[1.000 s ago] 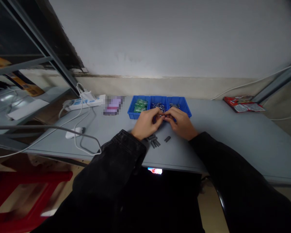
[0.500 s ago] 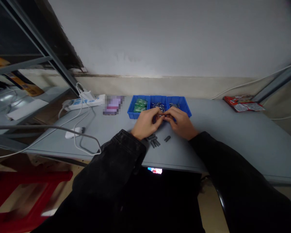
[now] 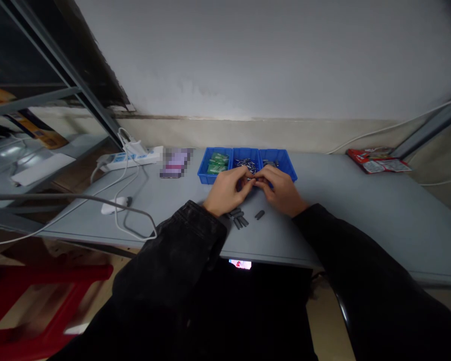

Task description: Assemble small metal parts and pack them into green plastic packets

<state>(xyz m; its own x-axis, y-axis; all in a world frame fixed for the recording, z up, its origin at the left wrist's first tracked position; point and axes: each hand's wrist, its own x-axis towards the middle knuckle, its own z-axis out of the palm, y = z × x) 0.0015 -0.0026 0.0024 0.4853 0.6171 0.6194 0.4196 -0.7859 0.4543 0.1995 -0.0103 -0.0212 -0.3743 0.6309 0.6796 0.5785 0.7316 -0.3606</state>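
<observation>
While the left hand (image 3: pixel 225 191) meets the right hand (image 3: pixel 281 190) at the fingertips, dark grey pieces (image 3: pixel 240 220) lie toward six o'clock.
Each grip is drawn in, thumb near fingers; whether it clamps a piece, I cannot tell. Just beyond, at twelve on the counter (image 3: pixel 334 210), three blue bins (image 3: pixel 244 153) stand, the middle holding metal pieces (image 3: pixel 248 164).

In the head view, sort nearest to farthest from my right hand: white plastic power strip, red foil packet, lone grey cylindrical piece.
1. Lone grey piece: near side of your right hand.
2. Red foil packet: far right.
3. White power strip: left side.
</observation>
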